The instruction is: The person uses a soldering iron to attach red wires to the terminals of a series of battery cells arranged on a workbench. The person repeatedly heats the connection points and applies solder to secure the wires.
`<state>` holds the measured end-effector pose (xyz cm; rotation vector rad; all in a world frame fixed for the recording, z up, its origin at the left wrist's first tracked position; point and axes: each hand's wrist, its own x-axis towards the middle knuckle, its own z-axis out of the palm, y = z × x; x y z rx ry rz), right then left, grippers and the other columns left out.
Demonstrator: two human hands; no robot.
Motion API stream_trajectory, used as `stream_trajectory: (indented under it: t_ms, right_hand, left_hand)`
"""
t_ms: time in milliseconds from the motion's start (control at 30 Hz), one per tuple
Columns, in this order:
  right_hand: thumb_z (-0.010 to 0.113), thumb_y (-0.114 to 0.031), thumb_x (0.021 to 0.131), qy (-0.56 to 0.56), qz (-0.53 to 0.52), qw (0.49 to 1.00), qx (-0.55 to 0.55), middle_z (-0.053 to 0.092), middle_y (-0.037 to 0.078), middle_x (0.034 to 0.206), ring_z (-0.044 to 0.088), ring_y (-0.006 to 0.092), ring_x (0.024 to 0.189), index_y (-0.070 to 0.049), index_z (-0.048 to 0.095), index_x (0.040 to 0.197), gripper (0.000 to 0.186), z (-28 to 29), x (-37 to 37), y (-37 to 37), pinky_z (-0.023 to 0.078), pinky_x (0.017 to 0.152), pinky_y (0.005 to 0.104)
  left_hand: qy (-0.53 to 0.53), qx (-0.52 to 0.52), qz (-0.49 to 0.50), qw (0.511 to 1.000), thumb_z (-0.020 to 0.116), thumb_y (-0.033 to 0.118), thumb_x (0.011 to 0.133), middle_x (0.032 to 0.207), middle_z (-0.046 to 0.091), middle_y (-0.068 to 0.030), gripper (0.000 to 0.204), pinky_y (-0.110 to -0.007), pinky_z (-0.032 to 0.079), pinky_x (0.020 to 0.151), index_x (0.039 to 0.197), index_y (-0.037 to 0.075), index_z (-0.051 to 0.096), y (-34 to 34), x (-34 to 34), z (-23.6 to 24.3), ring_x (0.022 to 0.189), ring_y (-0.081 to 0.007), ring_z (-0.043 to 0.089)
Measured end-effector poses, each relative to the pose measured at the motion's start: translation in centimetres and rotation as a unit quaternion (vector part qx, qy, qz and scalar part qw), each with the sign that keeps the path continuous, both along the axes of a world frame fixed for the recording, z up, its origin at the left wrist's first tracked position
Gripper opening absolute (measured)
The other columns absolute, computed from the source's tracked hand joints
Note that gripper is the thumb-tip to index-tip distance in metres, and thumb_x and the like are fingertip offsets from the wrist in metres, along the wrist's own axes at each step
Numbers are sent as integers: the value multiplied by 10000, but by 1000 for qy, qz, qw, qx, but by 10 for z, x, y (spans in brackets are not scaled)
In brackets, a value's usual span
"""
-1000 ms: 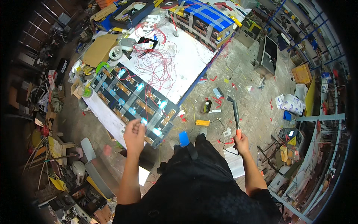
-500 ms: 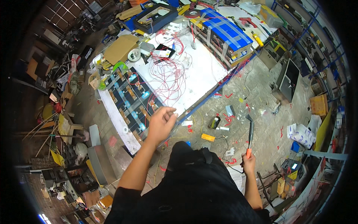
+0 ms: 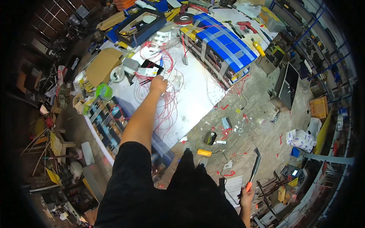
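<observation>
My left hand (image 3: pixel 159 85) reaches over the white tabletop (image 3: pixel 186 102), its fingers curled in beside a flat black device with a white label (image 3: pixel 151 70). What those fingers hold, if anything, is too small to make out. Thin red wires (image 3: pixel 167 108) lie tangled under and around that hand. Low on the right, my right hand (image 3: pixel 247 197) is closed round the orange handle of a tool with a long grey shaft and bent dark tip (image 3: pixel 255 167), held out over the floor. A block of dark cells with metal bars (image 3: pixel 104 127) lies left of my left arm, blurred.
A blue block bound with clear tape (image 3: pixel 224 40) stands at the table's far right. Behind are a black tray (image 3: pixel 138 26), a tape roll (image 3: pixel 183 19) and a cardboard box (image 3: pixel 102 67). On the floor lie a yellow piece (image 3: pixel 204 152), red scraps and a screen (image 3: pixel 288 85).
My left hand has moved forward from the near table edge to the black device among the wires. My right hand, with the tool, has shifted slightly lower and left in view.
</observation>
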<state>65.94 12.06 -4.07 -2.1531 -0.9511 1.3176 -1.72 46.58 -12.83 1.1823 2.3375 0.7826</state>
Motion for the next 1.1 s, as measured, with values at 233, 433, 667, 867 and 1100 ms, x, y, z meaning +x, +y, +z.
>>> stream_trajectory:
  t_ms: [233,433,667,867,1100]
  right_hand:
    - [673,-178,992,-6,-87,996,-22,490,-4,597,511,132,423,-74,519,903,206,-18,-4,-28,435,406,301]
    - [660,-141,983,-49,-99,993,-35,506,7,584,523,143,420,-62,533,888,178,-15,-16,-23,437,410,305]
    - [660,-130,983,-15,-41,999,-2,511,2,596,519,127,427,-63,538,874,178,1,-13,6,420,406,293]
    - [669,-131,996,22,-37,998,50,510,1,606,513,122,419,-58,542,899,176,2,0,26,421,393,294]
    - [674,-111,982,89,-38,988,119,510,10,599,500,122,398,-65,516,903,183,-22,20,30,412,372,292]
  left_hand:
    - [79,-136,17,987,591,279,974,1352,618,-236,408,-519,537,1009,1326,76,631,73,-25,-37,1228,-425,641]
    - [34,-161,4,986,598,297,985,1216,703,-240,357,-509,555,982,1219,43,689,89,-29,-31,1161,-397,688]
    - [-193,242,41,950,583,223,1022,891,762,-134,258,-318,551,630,1005,-11,688,120,-67,112,723,-186,701]
    - [-253,434,-81,861,564,142,1074,1086,756,-158,252,-269,577,674,1279,-3,579,94,-77,393,810,-173,719]
    - [-234,524,-174,800,678,168,1012,1122,765,-96,351,-255,562,739,1320,14,606,-19,31,589,902,-174,724]
